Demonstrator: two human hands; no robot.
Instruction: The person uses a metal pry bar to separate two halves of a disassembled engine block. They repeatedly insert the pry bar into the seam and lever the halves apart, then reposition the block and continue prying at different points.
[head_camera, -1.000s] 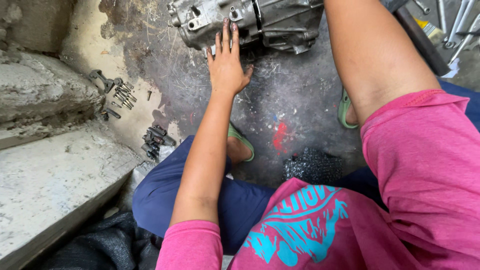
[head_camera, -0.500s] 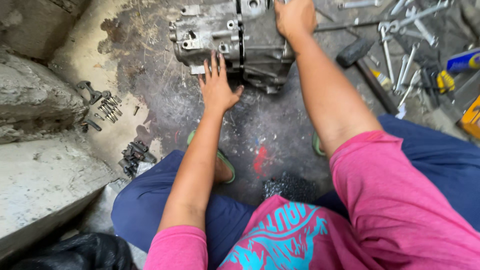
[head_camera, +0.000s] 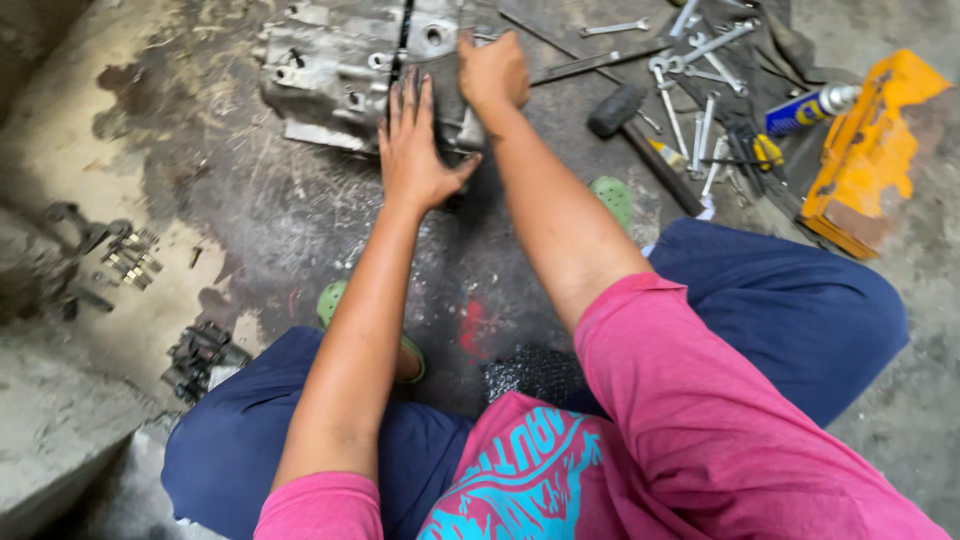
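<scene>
Left hand pose: the left hand lies flat, fingers spread and straight, palm down on the near edge of the grey metal engine casing; it grips nothing.
Right hand pose: the right hand is curled over the top right part of the casing, fingers bent around its edge, holding it.
Arms: both forearms reach straight forward from the pink sleeves, the right one crossing above the blue trouser leg.
Casing place: on the oily floor, under and just ahead of both hands.
Open room: bare floor to the left of the left hand; wrenches, a hammer, a spray can and a yellow box crowd the right of the right hand.
Change: half a second ago the left hand lay on the floor short of the casing; it now rests on it, and the right hand sits lower in view.
</scene>
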